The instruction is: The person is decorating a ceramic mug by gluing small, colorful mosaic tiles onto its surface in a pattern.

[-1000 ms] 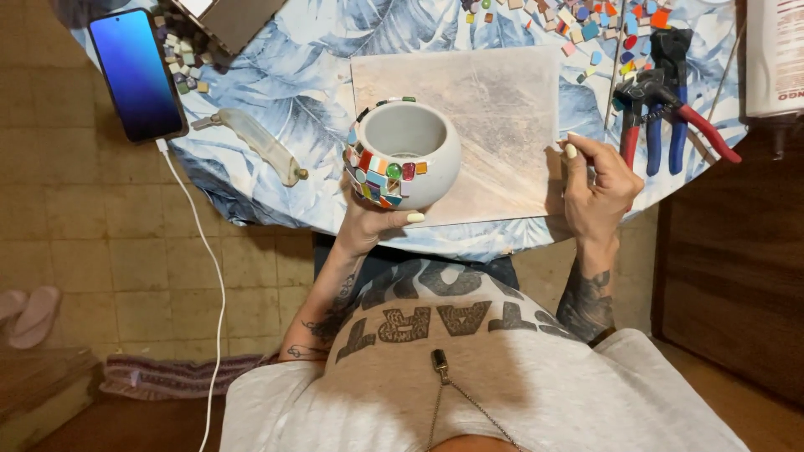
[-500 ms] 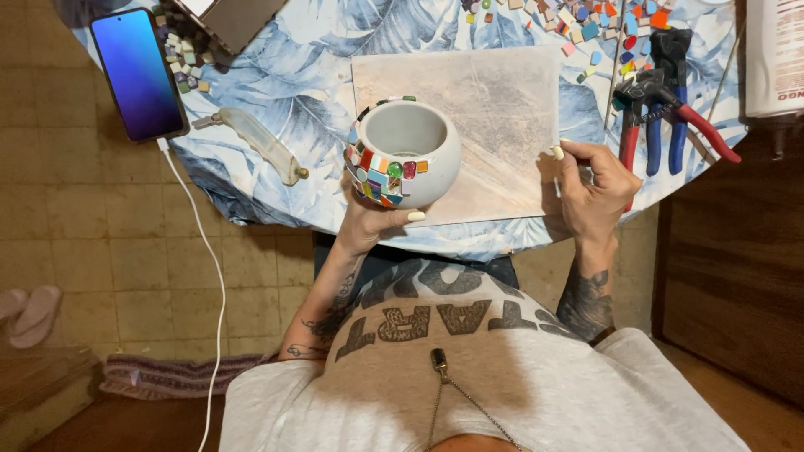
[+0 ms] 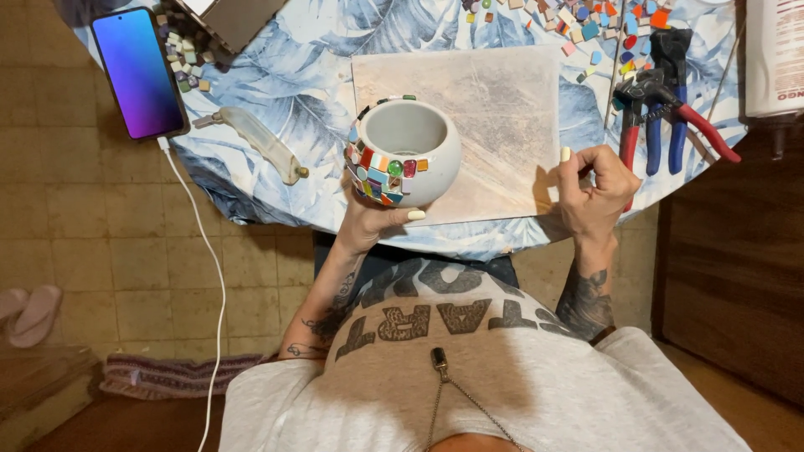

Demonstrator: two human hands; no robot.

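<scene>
The left hand (image 3: 368, 222) cups a round white pot (image 3: 404, 151) from below, fingers wrapped around its side w/ little colour tiles stuck on, at the near edge of the table (image 3: 276, 67) w/ a blue leaf cloth. The right hand (image 3: 596, 188) is curled up near the right edge of a pale square board (image 3: 494, 109), fingers pinched, but I can't tell if sth is in them. Red & blue pliers (image 3: 662, 109) lie just right of it, loose tiles (image 3: 586, 21) at the back, a phone (image 3: 138, 71) w/ white cable far left, a white bottle (image 3: 775, 59) far right.
</scene>
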